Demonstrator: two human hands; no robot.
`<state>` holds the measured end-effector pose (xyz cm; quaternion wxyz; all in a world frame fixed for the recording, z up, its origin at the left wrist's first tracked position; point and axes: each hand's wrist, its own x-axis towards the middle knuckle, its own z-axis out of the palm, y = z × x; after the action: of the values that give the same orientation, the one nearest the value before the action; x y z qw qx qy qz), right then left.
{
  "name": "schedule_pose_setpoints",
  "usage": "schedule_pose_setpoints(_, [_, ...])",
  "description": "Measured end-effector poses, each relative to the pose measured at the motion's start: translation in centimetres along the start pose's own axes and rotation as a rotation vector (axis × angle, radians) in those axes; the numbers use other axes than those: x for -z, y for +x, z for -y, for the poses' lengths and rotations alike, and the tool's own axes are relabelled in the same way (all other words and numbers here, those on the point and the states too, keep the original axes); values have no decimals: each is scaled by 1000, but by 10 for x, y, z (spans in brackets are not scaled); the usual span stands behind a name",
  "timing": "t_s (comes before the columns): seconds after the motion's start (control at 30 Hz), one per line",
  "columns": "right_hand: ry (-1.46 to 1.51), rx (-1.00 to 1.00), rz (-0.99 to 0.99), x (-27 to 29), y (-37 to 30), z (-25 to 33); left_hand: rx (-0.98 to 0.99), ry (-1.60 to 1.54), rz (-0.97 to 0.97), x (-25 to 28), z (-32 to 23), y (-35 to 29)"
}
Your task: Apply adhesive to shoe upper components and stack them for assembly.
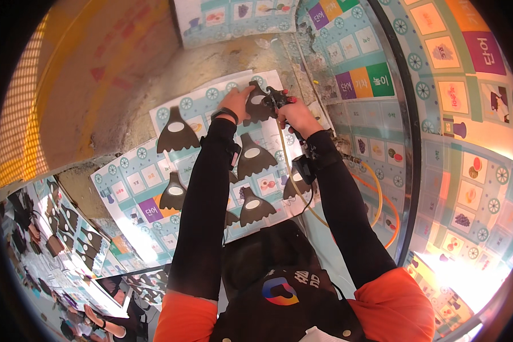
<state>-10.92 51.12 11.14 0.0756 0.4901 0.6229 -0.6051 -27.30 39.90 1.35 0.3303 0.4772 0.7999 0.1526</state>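
My right hand (301, 118) is wrapped round a black spray gun (276, 100) with red parts; a pale yellow hose runs down from it. The gun's front end is close to a dark flared piece (259, 104) with a scalloped edge and a pale oval in its middle. My left hand (236, 105) grips the left side of that same piece, thumb and fingers at its edge. More such pieces lie on the printed sheets: one flared piece (175, 142) to the left, another (251, 165) below my hands, and several nearer my body.
Printed sheets (119, 176) with fruit pictures cover the worktop and the wall panel (376, 137) at right. Orange and yellow hoses (394, 216) hang beside my right arm. A worn yellow-brown panel (108, 68) stands at far left. Another person's hand (97, 320) shows at lower left.
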Motion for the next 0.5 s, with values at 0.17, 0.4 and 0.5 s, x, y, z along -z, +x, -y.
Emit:
schedule_pose_setpoints(0.17, [22, 35, -82, -4, -3, 5, -9, 2, -7, -1, 2, 0])
schedule_pose_setpoints(0.4, [2, 29, -150, -1, -1, 2, -2, 10, -1, -1, 0, 0])
schedule_pose_setpoints(0.5, [-29, 6, -144, -2, -4, -2, 1, 3, -4, -1, 1, 0])
